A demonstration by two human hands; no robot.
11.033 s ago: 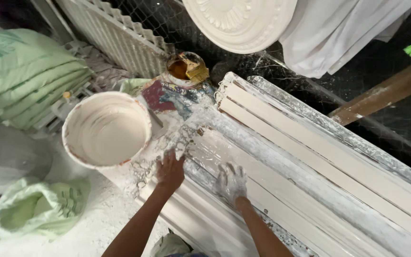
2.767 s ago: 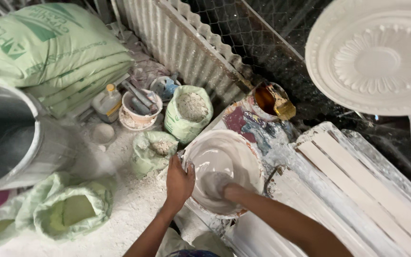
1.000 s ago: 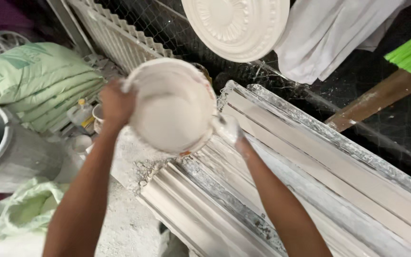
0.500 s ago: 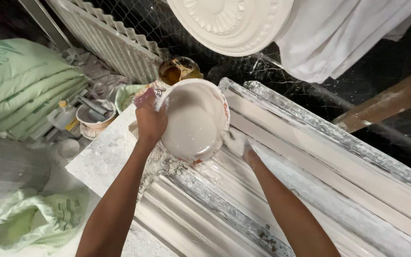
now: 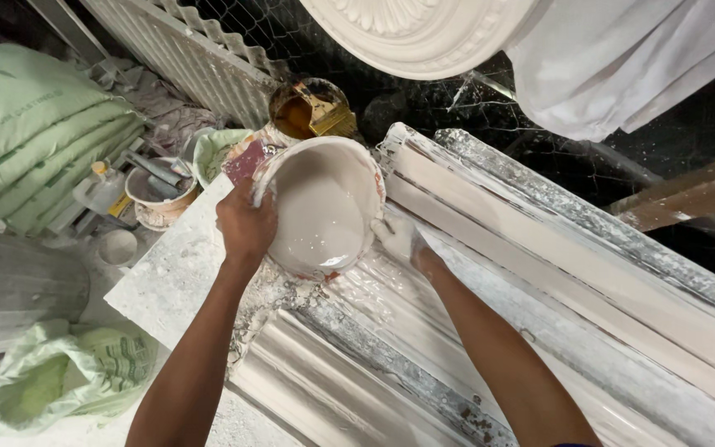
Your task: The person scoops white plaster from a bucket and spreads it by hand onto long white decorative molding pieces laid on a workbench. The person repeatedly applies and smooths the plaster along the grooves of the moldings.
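While tilted toward camera, round white bowl (image 5: 322,207) shows pale wet plaster pooled inside, rim smeared. Left hand (image 5: 246,228) clamps left rim; right hand (image 5: 399,240), plaster-coated, grips right rim. Bowl held above long ridged moulding mould (image 5: 490,281), whose axis runs diagonally toward lower right. Tin (image 5: 308,108) behind holds brush, amber liquid.

bowl (image 5: 323,207) between 2 hands over moulding (image 5: 539,281), sacks (image 5: 35,141) left, tin (image 5: 306,108) behind bowl

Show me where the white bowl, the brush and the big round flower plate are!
white bowl (image 5: 322,211), head view, on the wet inside.
brush (image 5: 318,116), head view, on its yellow handle.
round flower plate (image 5: 424,37), head view, on its ribbed rim.
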